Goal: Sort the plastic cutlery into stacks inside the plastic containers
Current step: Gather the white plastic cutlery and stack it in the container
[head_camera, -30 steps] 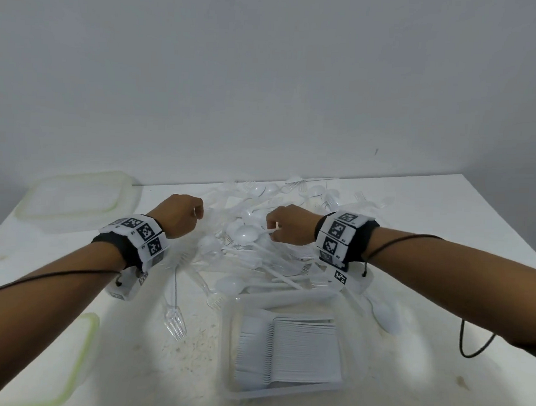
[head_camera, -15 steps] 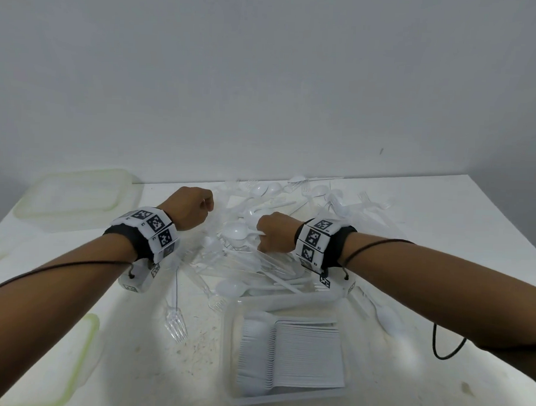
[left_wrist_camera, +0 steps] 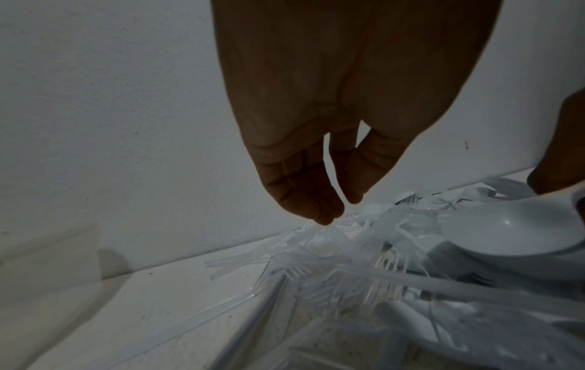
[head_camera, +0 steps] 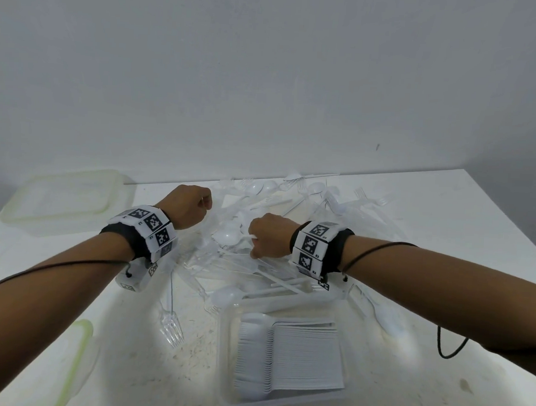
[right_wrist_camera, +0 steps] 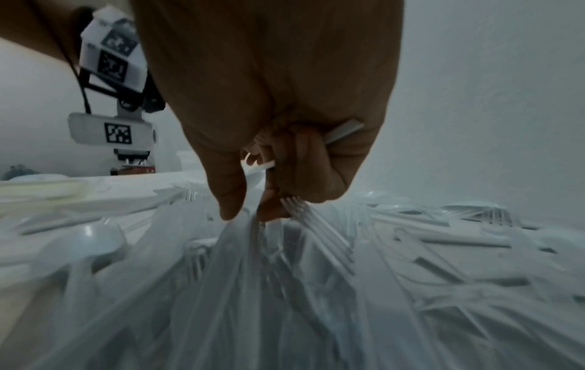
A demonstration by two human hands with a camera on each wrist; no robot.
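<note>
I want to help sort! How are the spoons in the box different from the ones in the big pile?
The boxed spoons lie in one neat row, all facing the same way; the pile is jumbled. The box holds only white spoons; the pile mixes white spoons with clear forks. Both are plastic.

Two hands point(head_camera: 186, 207), three containers point(head_camera: 231, 385).
</note>
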